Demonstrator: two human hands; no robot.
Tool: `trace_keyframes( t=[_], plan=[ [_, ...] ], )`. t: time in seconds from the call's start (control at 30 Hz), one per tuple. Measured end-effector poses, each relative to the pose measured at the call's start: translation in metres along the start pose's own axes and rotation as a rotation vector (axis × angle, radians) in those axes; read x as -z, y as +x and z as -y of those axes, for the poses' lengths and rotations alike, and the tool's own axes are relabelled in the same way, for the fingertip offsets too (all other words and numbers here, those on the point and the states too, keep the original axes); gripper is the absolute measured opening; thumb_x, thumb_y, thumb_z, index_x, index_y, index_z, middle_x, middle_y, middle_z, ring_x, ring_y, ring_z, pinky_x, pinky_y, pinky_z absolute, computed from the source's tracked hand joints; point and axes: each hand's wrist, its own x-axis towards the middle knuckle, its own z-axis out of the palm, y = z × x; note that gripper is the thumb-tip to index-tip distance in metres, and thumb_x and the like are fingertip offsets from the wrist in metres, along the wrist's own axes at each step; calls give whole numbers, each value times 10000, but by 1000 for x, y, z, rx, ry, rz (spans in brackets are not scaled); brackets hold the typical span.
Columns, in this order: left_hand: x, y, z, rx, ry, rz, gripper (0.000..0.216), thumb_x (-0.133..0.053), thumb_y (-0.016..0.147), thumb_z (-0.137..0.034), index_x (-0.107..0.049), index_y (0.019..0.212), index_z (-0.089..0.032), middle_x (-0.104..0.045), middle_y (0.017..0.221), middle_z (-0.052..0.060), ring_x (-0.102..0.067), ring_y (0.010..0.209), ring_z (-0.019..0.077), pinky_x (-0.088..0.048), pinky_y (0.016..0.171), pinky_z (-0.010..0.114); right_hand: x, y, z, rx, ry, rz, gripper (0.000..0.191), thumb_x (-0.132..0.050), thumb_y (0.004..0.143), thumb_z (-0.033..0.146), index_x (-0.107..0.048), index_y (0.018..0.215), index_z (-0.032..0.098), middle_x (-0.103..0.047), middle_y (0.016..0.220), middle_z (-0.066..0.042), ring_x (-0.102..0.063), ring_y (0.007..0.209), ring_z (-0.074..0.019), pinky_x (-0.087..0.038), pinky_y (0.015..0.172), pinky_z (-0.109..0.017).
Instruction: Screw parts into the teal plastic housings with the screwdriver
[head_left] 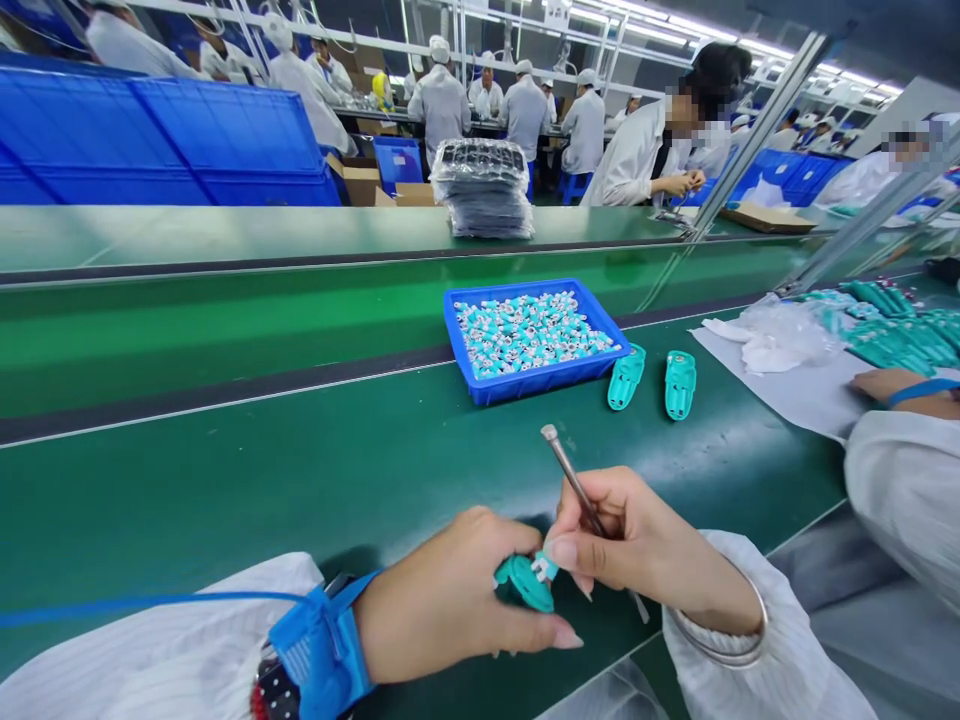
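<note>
As we look down through the head view, our left hand (450, 590), low in the middle of the frame, is closed around a teal shell (525, 587), with the thumb below it and the fingers above. Our right hand (626, 545), just right of centre and low, pinches a small teal-and-white part (543, 568) at the shell's right side; we cannot tell whether it is fully seated there. The same hand also grips a metal rod (568, 468), which slants from upper left to lower right through the fingers. We see a blue wrist strap (322, 645) at the lower left and a bracelet (739, 658) at the lower right.

Above our hands, near the centre of the frame, a blue tray (540, 384) full of similar small parts (532, 330) stands on the green bench (300, 480). Right of it lie two more shells, the nearer one (627, 378) right beside the tray's corner, the other (680, 385) a little apart. At the right edge, we see a co-worker's hand (892, 385) near a pile of teal pieces (919, 340). Blue crates (225, 130) fill the upper left; a plastic-wrapped stack (487, 190) stands at the upper centre.
</note>
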Motion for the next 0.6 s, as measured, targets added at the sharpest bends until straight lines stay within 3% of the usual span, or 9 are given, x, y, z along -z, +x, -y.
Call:
trace_keyframes(
  t=[0.17, 0.6],
  plan=[
    [0, 3, -1, 67, 122, -47, 258, -666, 696, -403, -675, 820, -177, -621, 642, -23, -534, 594, 97, -358, 555, 174, 0, 4, -12, -41, 26, -60, 310, -681, 725, 375, -477, 685, 144, -485, 471, 66, -338, 374, -5, -230, 348, -133],
    [-10, 5, -3, 232, 284, 5, 265, -683, 688, -454, -665, 812, -221, -649, 743, -9, -569, 711, 146, -364, 620, 207, 3, -3, -34, -144, 139, -14, 342, -677, 717, 432, -487, 707, 148, -484, 487, 66, -337, 376, -3, -257, 376, -149]
  ],
)
